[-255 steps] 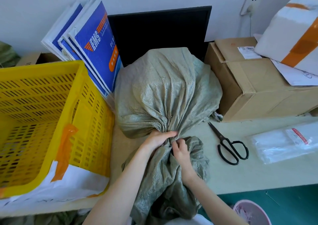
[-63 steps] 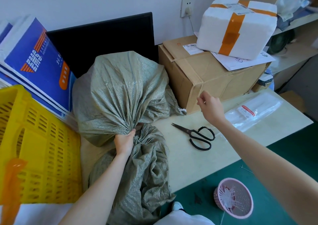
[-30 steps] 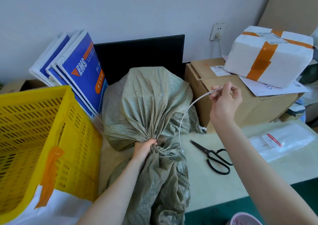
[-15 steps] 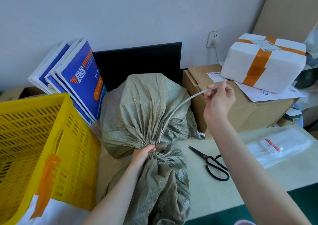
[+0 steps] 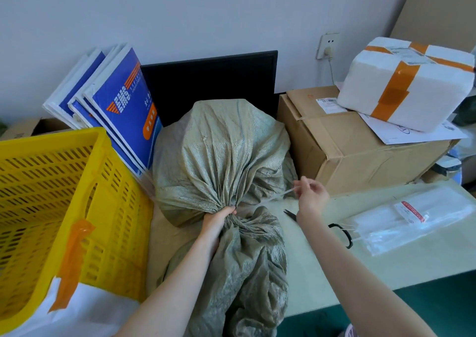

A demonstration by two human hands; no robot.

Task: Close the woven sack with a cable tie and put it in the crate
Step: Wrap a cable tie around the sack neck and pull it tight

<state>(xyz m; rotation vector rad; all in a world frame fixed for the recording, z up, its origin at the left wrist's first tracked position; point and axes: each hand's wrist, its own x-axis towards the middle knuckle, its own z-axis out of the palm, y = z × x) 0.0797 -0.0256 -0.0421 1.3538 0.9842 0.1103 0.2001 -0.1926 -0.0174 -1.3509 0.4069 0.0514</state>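
While gripping the gathered neck of the woven sack [image 5: 224, 151] at frame centre with left hand [image 5: 216, 220], pinching white cable tie [image 5: 286, 193] in right hand [image 5: 310, 195]; yellow crate [image 5: 59, 195] at left.

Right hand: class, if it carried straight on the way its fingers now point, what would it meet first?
Probably the woven sack: the right hand, pinching the cable tie, points left toward it. Depth is uncertain.

The yellow crate [image 5: 77, 208] stands open-topped just left of the sack [image 5: 224, 161]. A cardboard box [image 5: 360, 151] crowds its right. Bare bench [image 5: 322, 280] lies in front, beside the scissors [image 5: 342, 233].
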